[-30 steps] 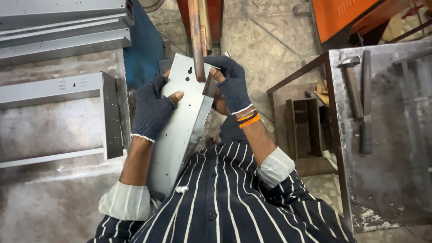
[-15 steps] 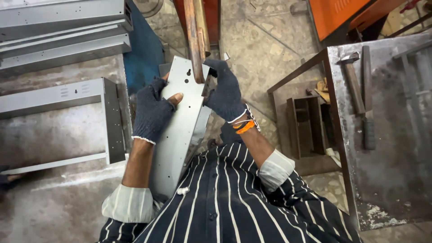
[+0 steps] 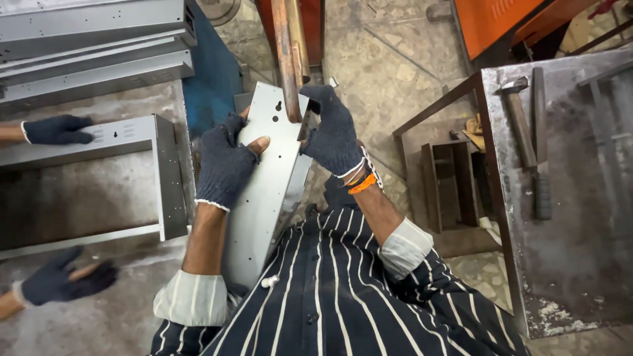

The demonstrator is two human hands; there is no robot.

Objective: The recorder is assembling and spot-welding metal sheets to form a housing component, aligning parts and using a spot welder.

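Gloves of dark knitted fabric cover both your hands, and both are clamped on the long grey sheet-metal panel with small punched holes [image 3: 267,191] that slants up from your lap toward the top of the view. Your left hand [image 3: 224,161] grips the panel's left edge about midway along, the bare thumb tip lying flat on its face. Your right hand [image 3: 333,132] closes over the upper right edge, fingers curled around the rim, with orange and striped bands on that wrist. The hands sit apart, one on each side of the panel. A rusty brown vertical metal bar [image 3: 288,56] comes down from the top and meets the panel's upper end, just beside your right fingers; whether it presses on the sheet cannot be told. To your left, a grey folded metal frame [image 3: 161,175] lies on the stained grey workbench [image 3: 86,191], with a stack of similar grey folded panels [image 3: 92,49] behind it. Another person's two dark-gloved hands reach in at the left edge, one resting on the frame [image 3: 59,130], the other lower with fingers spread over the bench [image 3: 62,280]. To your right, a steel-headed hammer [image 3: 517,118] lies on a worn grey metal table [image 3: 580,217].
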